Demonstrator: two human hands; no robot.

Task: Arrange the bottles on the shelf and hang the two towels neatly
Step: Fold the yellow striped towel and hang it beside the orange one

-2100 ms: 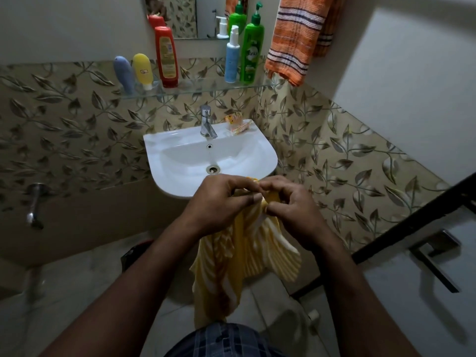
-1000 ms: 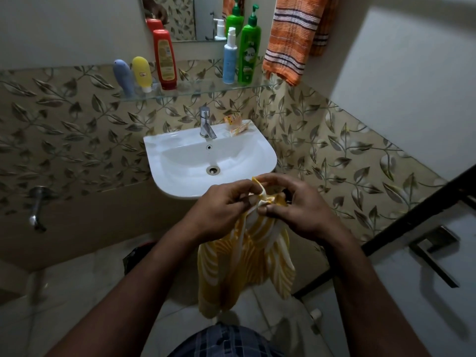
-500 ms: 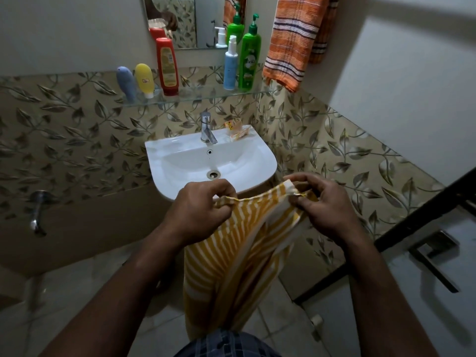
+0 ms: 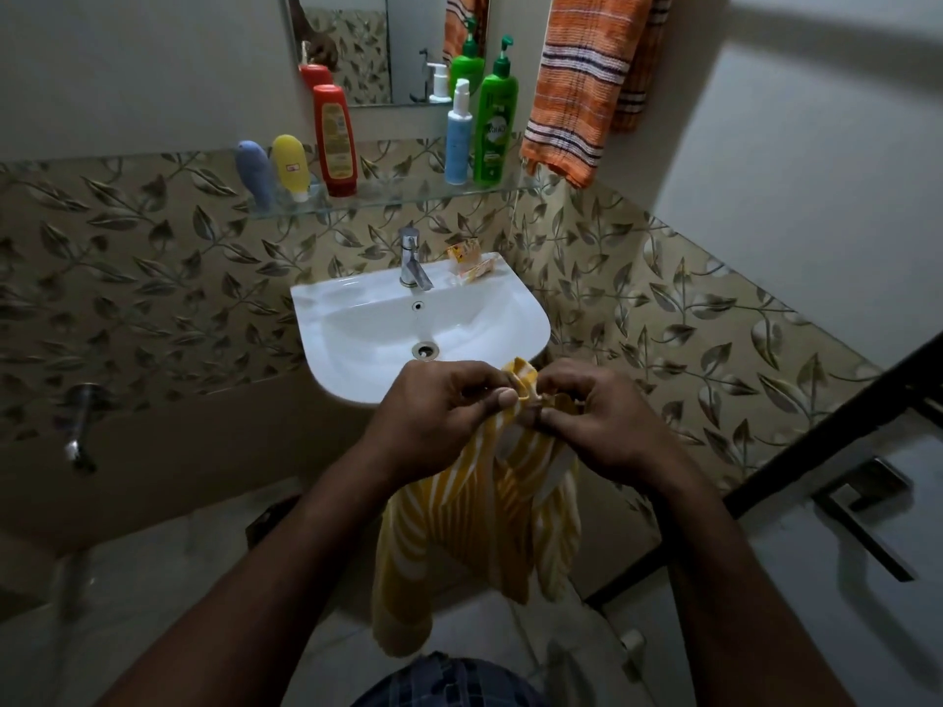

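A yellow and white striped towel [image 4: 479, 523] hangs folded in front of me, below the sink. My left hand [image 4: 439, 405] and my right hand [image 4: 592, 415] pinch its top edge close together. An orange striped towel [image 4: 576, 84] hangs on the wall at the upper right. On the glass shelf [image 4: 408, 199] stand a blue tube [image 4: 253, 170], a yellow tube [image 4: 290, 165], a red bottle [image 4: 334, 140], a pale blue spray bottle [image 4: 457, 135] and a green pump bottle [image 4: 495, 125].
A white sink [image 4: 357, 349] with a tap [image 4: 411, 257] sits under the shelf, with a small orange packet [image 4: 467, 260] on its rim. A mirror [image 4: 367, 43] hangs above. A door with a metal handle [image 4: 862, 507] stands at the right. A wall tap [image 4: 81, 426] projects at the left.
Half a second ago my hands held the yellow towel spread apart by its top edge. They have come together, so the towel now hangs folded in half.
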